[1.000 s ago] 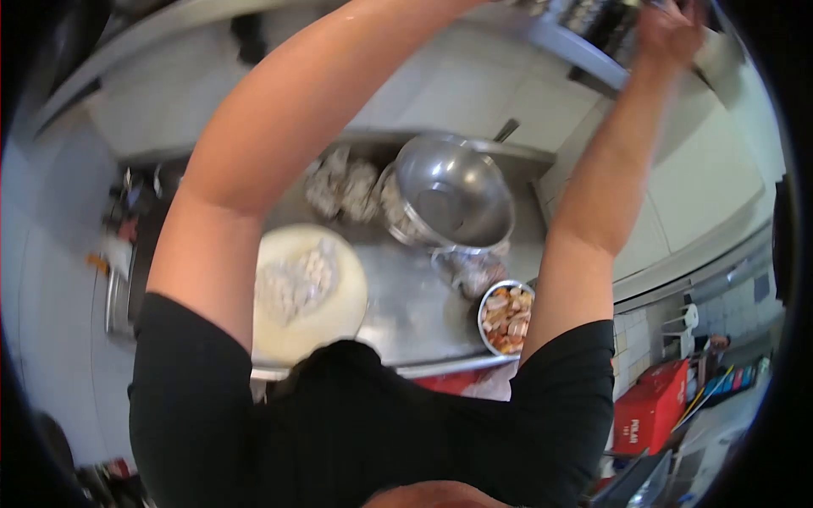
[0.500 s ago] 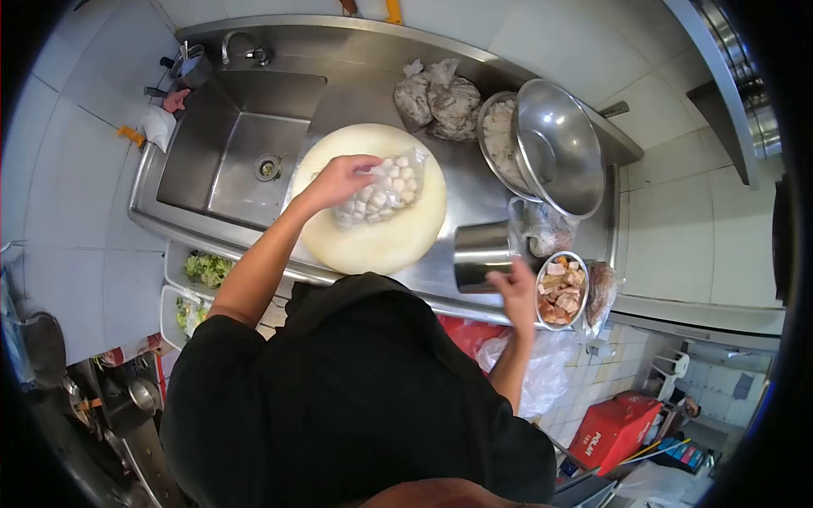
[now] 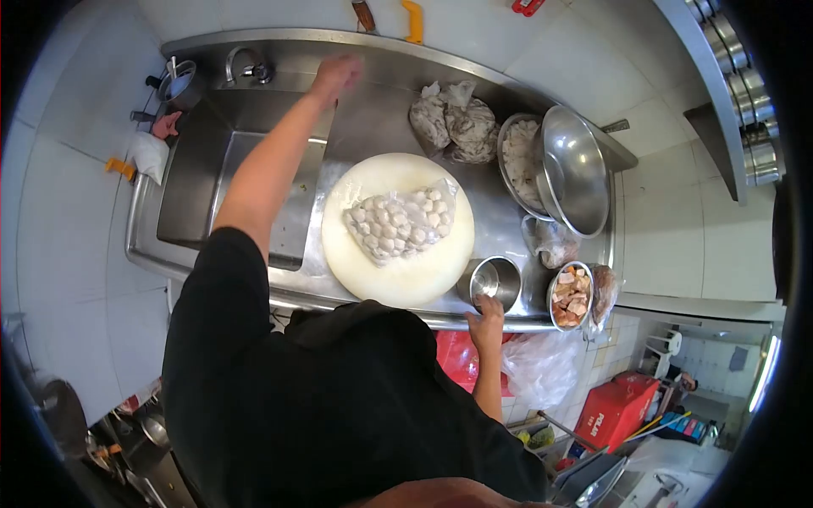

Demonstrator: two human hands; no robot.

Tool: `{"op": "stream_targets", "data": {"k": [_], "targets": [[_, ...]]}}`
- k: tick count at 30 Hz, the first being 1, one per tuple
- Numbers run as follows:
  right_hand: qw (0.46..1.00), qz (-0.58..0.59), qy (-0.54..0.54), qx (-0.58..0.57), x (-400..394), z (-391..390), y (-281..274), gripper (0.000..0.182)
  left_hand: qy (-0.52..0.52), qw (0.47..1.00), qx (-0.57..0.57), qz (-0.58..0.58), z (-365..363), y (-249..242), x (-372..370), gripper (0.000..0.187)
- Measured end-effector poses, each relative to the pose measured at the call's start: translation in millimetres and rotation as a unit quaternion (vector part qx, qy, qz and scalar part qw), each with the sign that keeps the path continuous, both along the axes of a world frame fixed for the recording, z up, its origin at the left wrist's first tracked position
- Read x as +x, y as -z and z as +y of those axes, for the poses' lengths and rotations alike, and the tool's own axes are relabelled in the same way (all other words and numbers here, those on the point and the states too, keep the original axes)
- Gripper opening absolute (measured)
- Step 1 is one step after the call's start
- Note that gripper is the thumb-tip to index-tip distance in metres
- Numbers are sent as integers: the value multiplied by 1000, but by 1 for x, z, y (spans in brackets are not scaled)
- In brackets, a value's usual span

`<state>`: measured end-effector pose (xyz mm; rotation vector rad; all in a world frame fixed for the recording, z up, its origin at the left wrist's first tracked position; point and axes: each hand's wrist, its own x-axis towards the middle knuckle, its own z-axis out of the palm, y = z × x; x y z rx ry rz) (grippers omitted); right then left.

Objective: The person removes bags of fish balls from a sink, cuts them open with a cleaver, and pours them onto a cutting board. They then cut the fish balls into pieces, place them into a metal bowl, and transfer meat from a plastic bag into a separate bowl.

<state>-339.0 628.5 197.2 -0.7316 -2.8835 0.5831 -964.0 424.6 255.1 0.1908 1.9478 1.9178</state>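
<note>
A clear plastic bag of round whitish balls point(image 3: 401, 223) lies on the thick round cutting board point(image 3: 385, 288), with neither hand on it. My left hand point(image 3: 339, 74) is stretched out over the back of the steel counter, below the knife handles on the wall. It is smeared, so its fingers do not show clearly. At the counter's front edge my right hand point(image 3: 486, 322) grips the near rim of a steel pot point(image 3: 506, 273). The pot stands just right of the board, its opening facing up, and looks empty inside.
A sink point(image 3: 199, 186) is at the left. Tied bags of greyish food point(image 3: 470, 127), a steel bowl point(image 3: 578, 169) resting on another bowl, and a bowl of meat chunks point(image 3: 572, 296) line the right. Wooden point(image 3: 364, 15) and yellow point(image 3: 413, 21) handles hang at the back wall.
My left hand has left the bag of balls and moved up to the back of the counter. The pot has turned from its side to opening upward, beside the board, with my right hand at its rim.
</note>
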Motion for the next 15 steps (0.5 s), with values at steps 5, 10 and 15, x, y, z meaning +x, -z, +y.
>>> {"op": "stream_targets", "data": {"k": [5, 10, 15], "targets": [[980, 85, 176, -33, 3, -38, -29, 35, -96, 992, -70, 33, 63, -16, -97, 44], [938, 91, 290, -168, 8, -70, -32, 22, -126, 966, -180, 139, 82, -16, -150, 52], [957, 85, 210, -182, -29, -71, -57, 22, -301, 887, -163, 309, 43, -17, -181, 46]]}}
